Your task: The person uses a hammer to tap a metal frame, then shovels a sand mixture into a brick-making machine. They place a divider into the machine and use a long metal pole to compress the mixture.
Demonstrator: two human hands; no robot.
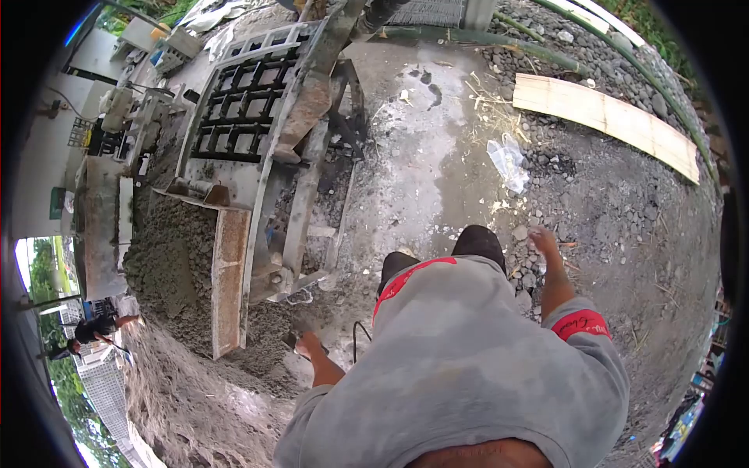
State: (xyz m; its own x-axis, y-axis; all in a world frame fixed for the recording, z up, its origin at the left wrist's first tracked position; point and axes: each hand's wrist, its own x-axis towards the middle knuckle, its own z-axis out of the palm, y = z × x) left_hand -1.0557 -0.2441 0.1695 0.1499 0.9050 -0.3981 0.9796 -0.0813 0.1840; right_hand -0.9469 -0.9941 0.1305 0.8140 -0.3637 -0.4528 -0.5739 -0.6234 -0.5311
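Shirt [468,366]: grey, fills the near view.
Left hand [306,345]: closed on a small dark thing, unclear what, swung low by the mix [175,265].
Right hand [544,242]: loose, empty, out for balance over gravel [616,203].
Mould [242,105]: stands ahead, beside the mix.

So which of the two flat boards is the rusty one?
The rusty board by the grey mix pile, nearest the left hand; the pale wooden plank lies on gravel.
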